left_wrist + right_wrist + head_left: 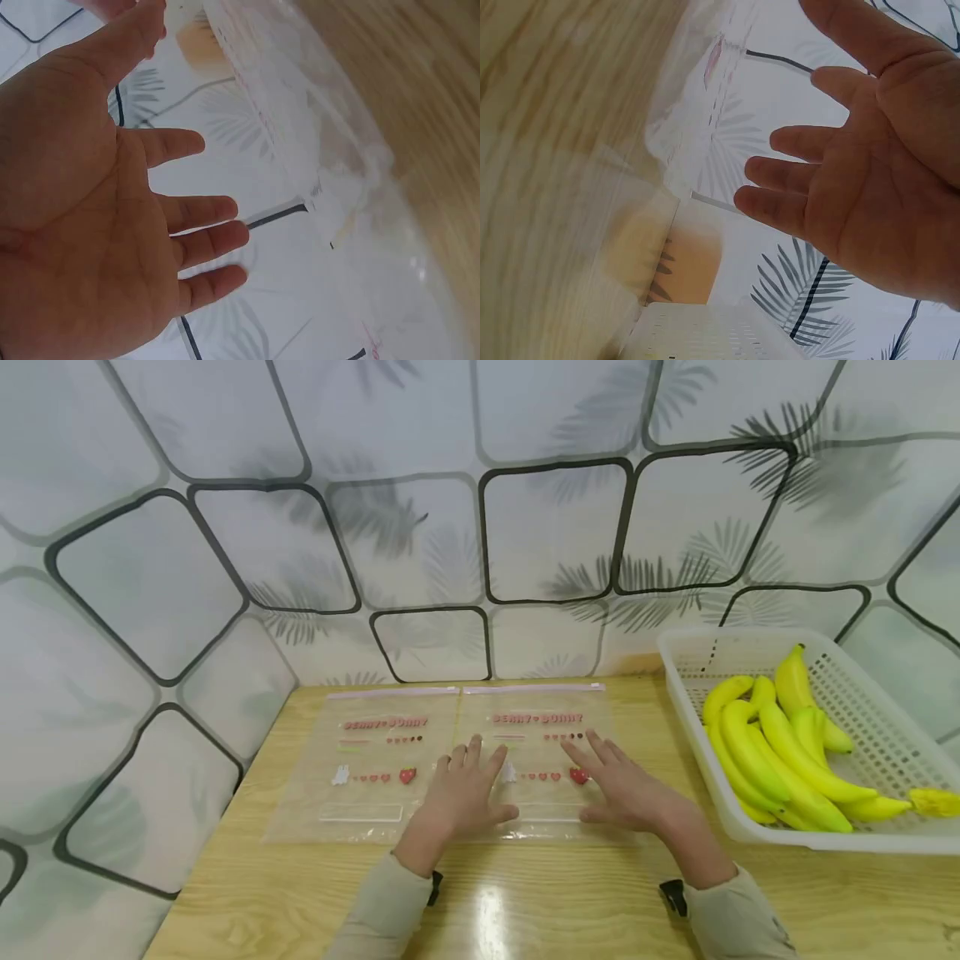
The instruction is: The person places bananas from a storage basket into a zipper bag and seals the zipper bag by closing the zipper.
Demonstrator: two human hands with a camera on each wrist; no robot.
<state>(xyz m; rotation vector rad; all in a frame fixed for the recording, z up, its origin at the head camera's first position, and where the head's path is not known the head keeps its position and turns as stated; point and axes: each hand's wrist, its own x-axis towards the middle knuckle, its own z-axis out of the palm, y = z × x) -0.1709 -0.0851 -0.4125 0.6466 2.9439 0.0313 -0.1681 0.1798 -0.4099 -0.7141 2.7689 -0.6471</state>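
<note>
Two clear zip bags with "BERRY BUNNY" print lie flat side by side on a wooden table, the left bag [300, 793] and the right bag [536, 702]. My left hand [467, 789] hovers above where the bags meet, its fingers spread. Over the right part of the right bag is my right hand [626, 789], fingers also spread. In the left wrist view the open palm [90, 202] holds nothing, and a strip of clear plastic [330, 135] lies beyond it. The right wrist view likewise shows a bare palm [885, 172] and clear plastic [679, 112].
A white perforated basket [693, 718] stands on the table at the right, holding several yellow bananas [795, 760]. Behind the wooden table [225, 893] rises a wall covering [420, 543] patterned with dark outlines and leaves.
</note>
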